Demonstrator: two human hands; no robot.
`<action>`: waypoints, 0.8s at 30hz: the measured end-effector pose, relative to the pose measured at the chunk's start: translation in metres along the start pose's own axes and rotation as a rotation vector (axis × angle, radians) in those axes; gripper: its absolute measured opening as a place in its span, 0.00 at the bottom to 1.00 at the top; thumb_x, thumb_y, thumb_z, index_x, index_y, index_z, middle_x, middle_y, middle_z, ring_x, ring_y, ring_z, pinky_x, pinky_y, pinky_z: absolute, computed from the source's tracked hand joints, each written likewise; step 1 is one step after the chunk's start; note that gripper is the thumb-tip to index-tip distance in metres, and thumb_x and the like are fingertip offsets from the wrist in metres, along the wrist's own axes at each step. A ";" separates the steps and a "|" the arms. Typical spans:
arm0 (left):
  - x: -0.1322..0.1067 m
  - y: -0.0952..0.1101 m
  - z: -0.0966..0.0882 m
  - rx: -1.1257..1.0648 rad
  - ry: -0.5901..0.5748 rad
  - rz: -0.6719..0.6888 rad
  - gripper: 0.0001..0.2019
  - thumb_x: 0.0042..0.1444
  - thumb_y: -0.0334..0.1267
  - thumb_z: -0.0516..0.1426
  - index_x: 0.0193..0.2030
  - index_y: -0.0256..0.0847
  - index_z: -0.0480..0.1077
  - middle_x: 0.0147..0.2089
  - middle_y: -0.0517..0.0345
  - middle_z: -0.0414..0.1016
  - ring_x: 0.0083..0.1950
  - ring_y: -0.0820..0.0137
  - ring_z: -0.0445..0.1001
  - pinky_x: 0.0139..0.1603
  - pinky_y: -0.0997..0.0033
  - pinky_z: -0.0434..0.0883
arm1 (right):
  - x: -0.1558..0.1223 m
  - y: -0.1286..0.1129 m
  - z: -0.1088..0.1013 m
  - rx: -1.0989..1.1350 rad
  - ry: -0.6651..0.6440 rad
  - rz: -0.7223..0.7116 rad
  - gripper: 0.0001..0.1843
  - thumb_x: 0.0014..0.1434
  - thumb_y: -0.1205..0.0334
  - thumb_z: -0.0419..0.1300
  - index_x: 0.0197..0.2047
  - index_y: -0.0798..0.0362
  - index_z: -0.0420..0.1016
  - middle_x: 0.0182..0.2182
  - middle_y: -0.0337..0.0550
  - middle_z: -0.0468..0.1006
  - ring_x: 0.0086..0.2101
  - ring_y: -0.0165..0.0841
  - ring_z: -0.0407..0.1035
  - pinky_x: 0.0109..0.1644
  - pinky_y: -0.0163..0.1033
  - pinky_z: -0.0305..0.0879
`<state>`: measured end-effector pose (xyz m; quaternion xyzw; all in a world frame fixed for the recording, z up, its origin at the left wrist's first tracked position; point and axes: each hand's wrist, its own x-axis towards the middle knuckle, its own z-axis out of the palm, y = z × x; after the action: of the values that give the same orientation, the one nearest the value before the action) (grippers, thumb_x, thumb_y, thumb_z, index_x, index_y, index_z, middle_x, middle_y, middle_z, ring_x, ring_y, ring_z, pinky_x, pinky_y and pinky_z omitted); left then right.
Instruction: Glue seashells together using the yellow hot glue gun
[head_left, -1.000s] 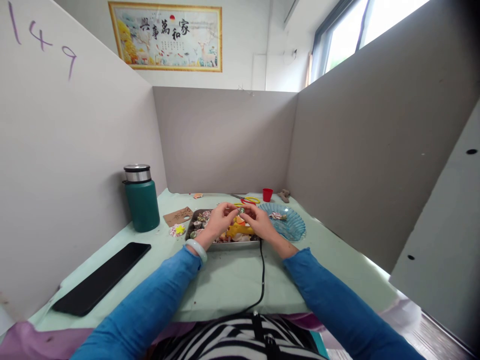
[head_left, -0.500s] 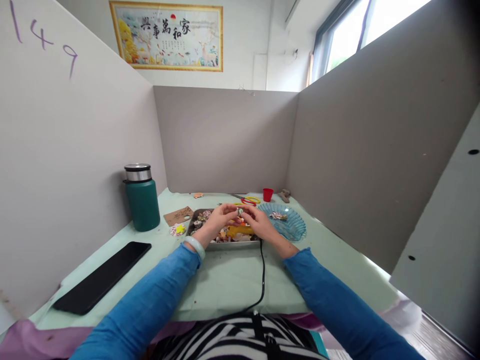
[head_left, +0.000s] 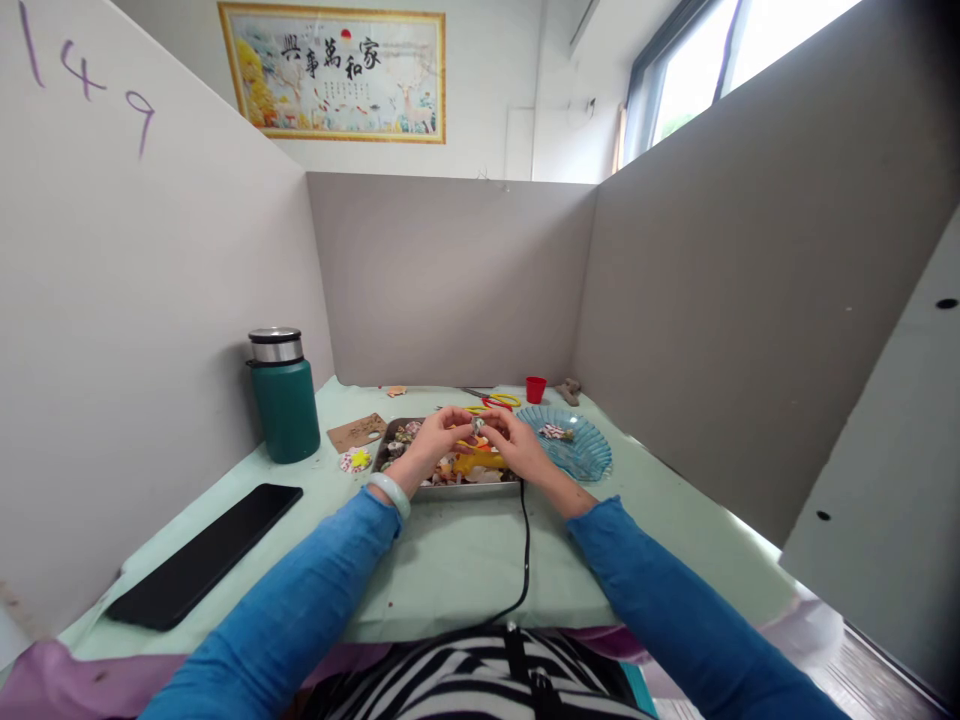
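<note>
Above a metal tray [head_left: 457, 491], my left hand [head_left: 441, 437] and my right hand [head_left: 517, 443] meet at the fingertips. Pinched between them is a small whitish-green piece [head_left: 478, 426], shaped like a pebble or shell; its exact kind is too small to make out. Beneath my hands the tray holds many small shells or pebbles [head_left: 395, 447] and a larger yellow piece [head_left: 480, 461]. Part of the tray's contents is hidden by my hands.
To the right stands a blue scalloped plate [head_left: 592, 455] bearing a small patterned item. Scissors [head_left: 501, 401], a red cup [head_left: 535, 389] and a brown card [head_left: 356, 433] lie behind. On the left are a green bottle [head_left: 285, 410] and a black phone-like slab [head_left: 210, 555]. A black cable [head_left: 527, 540] crosses the front.
Both hands stay over the tray with the small piece between the fingertips. The fingers and the piece have shifted very slightly to the left.
</note>
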<state>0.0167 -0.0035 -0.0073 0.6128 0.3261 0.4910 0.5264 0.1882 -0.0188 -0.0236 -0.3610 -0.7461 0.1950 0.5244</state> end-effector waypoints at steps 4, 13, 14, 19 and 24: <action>0.000 -0.002 0.000 -0.078 -0.029 -0.030 0.16 0.45 0.38 0.67 0.37 0.36 0.67 0.36 0.56 0.74 0.33 0.70 0.77 0.35 0.67 0.76 | -0.001 -0.003 0.000 0.024 -0.008 0.013 0.14 0.61 0.55 0.55 0.46 0.54 0.69 0.32 0.41 0.76 0.32 0.33 0.71 0.36 0.38 0.64; 0.006 0.002 -0.005 -0.294 0.228 0.015 0.12 0.46 0.28 0.64 0.36 0.34 0.67 0.29 0.58 0.72 0.28 0.72 0.76 0.36 0.68 0.75 | 0.003 0.003 -0.008 -0.298 -0.173 -0.001 0.18 0.55 0.56 0.63 0.47 0.54 0.71 0.38 0.44 0.77 0.35 0.33 0.70 0.39 0.37 0.63; 0.007 0.004 -0.006 -0.312 0.263 0.035 0.11 0.47 0.27 0.64 0.37 0.34 0.67 0.30 0.58 0.73 0.28 0.73 0.75 0.35 0.69 0.75 | 0.003 0.004 -0.009 -0.391 -0.233 0.004 0.18 0.52 0.56 0.65 0.45 0.54 0.73 0.38 0.44 0.77 0.36 0.34 0.70 0.39 0.37 0.63; 0.012 0.004 -0.010 -0.339 0.337 0.055 0.10 0.49 0.27 0.61 0.40 0.32 0.70 0.28 0.58 0.73 0.27 0.75 0.74 0.35 0.72 0.74 | 0.001 0.001 -0.010 -0.677 -0.362 0.070 0.19 0.50 0.56 0.66 0.44 0.54 0.75 0.41 0.48 0.75 0.39 0.37 0.69 0.39 0.36 0.60; 0.015 0.002 -0.012 -0.386 0.390 0.068 0.09 0.50 0.27 0.60 0.39 0.33 0.69 0.30 0.57 0.73 0.28 0.75 0.74 0.37 0.70 0.75 | 0.001 -0.002 -0.009 -0.699 -0.334 0.046 0.09 0.54 0.59 0.62 0.35 0.55 0.76 0.34 0.47 0.76 0.34 0.35 0.69 0.35 0.35 0.57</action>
<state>0.0094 0.0134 -0.0018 0.4057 0.3007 0.6702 0.5438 0.1962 -0.0202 -0.0186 -0.4980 -0.8342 -0.0031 0.2367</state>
